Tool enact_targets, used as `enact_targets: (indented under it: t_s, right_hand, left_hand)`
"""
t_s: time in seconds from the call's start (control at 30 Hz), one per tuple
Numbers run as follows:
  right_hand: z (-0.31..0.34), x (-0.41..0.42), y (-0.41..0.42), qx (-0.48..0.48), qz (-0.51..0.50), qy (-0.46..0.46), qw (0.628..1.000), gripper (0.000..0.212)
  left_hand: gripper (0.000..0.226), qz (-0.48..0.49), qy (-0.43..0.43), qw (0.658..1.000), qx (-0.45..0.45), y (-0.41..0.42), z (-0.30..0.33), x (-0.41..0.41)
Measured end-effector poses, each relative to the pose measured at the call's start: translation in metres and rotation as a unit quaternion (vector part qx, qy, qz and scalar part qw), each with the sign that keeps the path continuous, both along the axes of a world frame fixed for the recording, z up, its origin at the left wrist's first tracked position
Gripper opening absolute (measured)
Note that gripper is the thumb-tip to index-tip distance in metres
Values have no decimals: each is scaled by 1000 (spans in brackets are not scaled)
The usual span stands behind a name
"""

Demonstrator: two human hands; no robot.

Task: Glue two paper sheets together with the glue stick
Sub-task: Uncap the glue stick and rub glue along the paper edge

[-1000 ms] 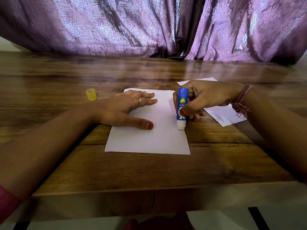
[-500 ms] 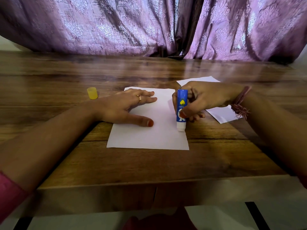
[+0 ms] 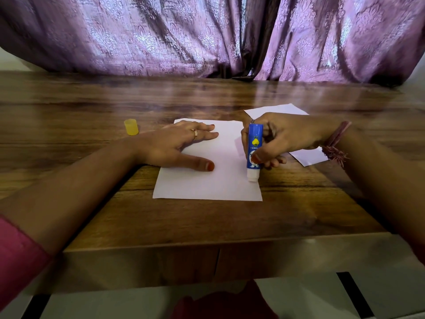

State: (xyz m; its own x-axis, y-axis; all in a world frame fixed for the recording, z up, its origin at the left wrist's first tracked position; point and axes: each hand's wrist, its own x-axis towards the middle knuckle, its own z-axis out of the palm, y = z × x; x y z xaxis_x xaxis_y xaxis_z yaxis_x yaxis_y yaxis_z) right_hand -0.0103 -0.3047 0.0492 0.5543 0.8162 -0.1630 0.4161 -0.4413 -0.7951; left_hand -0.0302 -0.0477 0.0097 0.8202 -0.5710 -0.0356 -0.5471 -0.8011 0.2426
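Note:
A white paper sheet (image 3: 216, 180) lies flat in the middle of the wooden table (image 3: 207, 222). My left hand (image 3: 177, 148) rests palm down on its upper left part, fingers spread. My right hand (image 3: 285, 139) grips a blue glue stick (image 3: 254, 148) held upright, its white tip pressed down on the sheet near the right edge. A second white sheet (image 3: 308, 156) lies to the right, mostly hidden under my right hand and wrist. The stick's yellow cap (image 3: 131, 127) stands on the table to the left of my left hand.
A purple patterned curtain (image 3: 207, 35) hangs along the table's far edge. The table's near edge runs across the lower part of the view, with a pale floor below it.
The glue stick's tip sits at about the same spot near the sheet's right edge. The view has shifted slightly, so the sheet and hands appear a little higher. My left hand has stayed put.

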Motion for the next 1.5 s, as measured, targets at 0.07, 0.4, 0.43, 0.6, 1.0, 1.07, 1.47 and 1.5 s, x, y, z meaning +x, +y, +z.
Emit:
enact_targets:
  t_s: [0.07,0.4,0.43,0.6,1.0,1.07,1.47,1.5]
  right_hand:
    - [1,-2,-1,4,6,4,1000,18]
    - [1,-4,-2,2,-5,-17,1000,20]
    - [2,-6,-2,1,5,-12,1000,23]
    - [2,-13,2,-5,45,4,999,22]
    - [2,-13,2,0,43,4,999,20]
    - [1,-15,3,-5,55,9,998,17]
    - [1,-12,-1,-8,60,21,998,19]
    - [1,-11,-2,-6,62,24,998,17]
  left_hand:
    - [97,-2,-2,1000,-2,-1,0,0]
    - [96,-3,-4,1000,-1,-1,0,1]
    - [97,-2,-2,1000,-3,0,0,1]
    - [97,1,-5,1000,-2,0,-1,2]
    - [96,-1,-5,1000,-2,0,-1,3]
    - [96,-2,-5,1000,-4,0,-1,2]
    - [87,-2,-7,1000,-8,-1,0,1]
    - [87,-3,-8,1000,-9,-1,0,1]
